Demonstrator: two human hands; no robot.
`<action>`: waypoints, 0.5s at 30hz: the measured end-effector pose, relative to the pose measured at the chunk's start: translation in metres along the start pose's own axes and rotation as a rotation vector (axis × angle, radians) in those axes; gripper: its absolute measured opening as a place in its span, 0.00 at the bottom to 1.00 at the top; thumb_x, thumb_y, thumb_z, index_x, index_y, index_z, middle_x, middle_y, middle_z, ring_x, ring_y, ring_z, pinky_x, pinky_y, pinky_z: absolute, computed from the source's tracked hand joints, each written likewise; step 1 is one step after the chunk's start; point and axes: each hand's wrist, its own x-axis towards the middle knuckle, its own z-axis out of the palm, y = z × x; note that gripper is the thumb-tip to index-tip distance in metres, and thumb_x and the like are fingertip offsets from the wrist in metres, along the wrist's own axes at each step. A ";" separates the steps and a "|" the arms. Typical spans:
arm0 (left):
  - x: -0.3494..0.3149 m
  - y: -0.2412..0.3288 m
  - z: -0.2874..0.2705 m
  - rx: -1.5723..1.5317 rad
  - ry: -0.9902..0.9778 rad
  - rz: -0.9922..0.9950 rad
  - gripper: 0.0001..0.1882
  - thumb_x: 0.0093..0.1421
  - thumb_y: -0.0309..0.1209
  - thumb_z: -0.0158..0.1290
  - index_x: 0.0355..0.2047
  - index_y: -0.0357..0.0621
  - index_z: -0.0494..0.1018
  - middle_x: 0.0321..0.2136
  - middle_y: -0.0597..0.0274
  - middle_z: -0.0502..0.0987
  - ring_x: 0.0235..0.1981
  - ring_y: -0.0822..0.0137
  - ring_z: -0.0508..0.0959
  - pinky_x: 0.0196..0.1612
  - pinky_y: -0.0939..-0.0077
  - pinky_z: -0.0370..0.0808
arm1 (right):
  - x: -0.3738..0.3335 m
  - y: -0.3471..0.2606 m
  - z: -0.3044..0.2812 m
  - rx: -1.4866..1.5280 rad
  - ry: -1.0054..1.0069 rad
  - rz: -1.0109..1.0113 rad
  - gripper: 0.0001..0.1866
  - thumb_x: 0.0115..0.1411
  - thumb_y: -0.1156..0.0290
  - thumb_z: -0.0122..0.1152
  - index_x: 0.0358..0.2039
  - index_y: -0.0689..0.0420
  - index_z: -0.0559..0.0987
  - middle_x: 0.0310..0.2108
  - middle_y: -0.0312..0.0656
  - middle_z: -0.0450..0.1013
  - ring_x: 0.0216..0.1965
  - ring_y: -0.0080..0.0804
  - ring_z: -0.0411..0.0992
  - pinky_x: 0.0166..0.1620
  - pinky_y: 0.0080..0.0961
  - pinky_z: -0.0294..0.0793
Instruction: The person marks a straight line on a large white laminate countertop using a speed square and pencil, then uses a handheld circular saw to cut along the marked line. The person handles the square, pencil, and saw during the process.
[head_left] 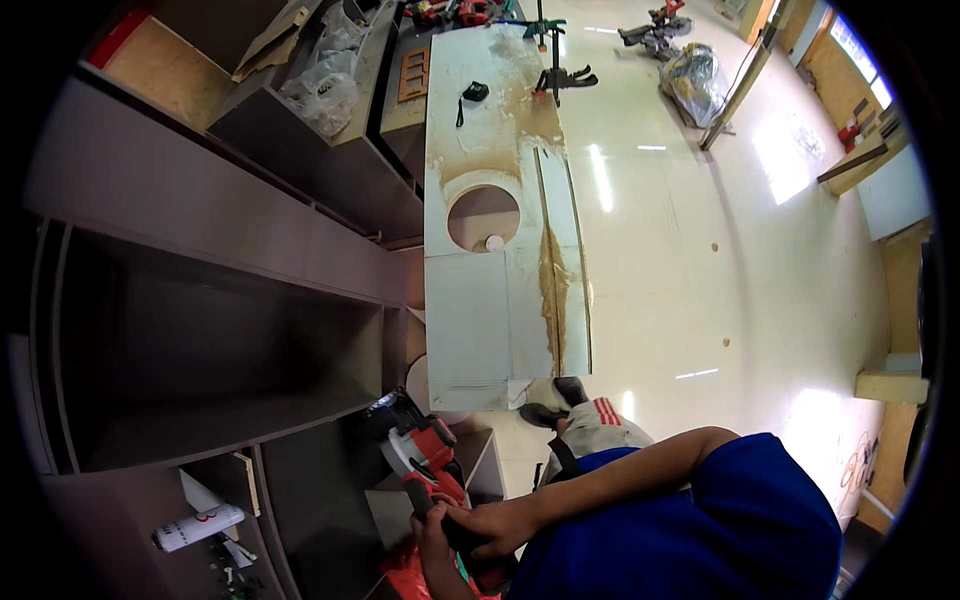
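Low in the picture, left of my body, I hold a red and black circular saw (432,448) with a grey rounded guard. My left hand (431,538) is closed around its dark rear part. Beside it, my right hand (497,526) grips the black part at the near end, its fingers partly hidden. The saw is held apart from the long white board (468,310), which lies ahead of me. That board has a round cut-out, and a long slit with brown sawdust (553,300) runs along its right side.
Dark cabinet carcasses (220,345) stand along the left. Clamps (565,78) grip the board's far right edge, and a small black device with a strap (475,93) lies on it. A plastic-wrapped bundle (692,82) and a wooden post (738,90) stand on the glossy floor.
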 end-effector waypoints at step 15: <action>-0.008 -0.021 -0.038 0.978 -0.138 -0.454 0.15 0.62 0.40 0.65 0.37 0.40 0.77 0.17 0.70 0.73 0.16 0.76 0.73 0.21 0.74 0.70 | -0.147 0.076 -0.099 -0.382 0.174 0.393 0.24 0.62 0.63 0.59 0.58 0.56 0.75 0.36 0.54 0.80 0.39 0.54 0.80 0.44 0.49 0.78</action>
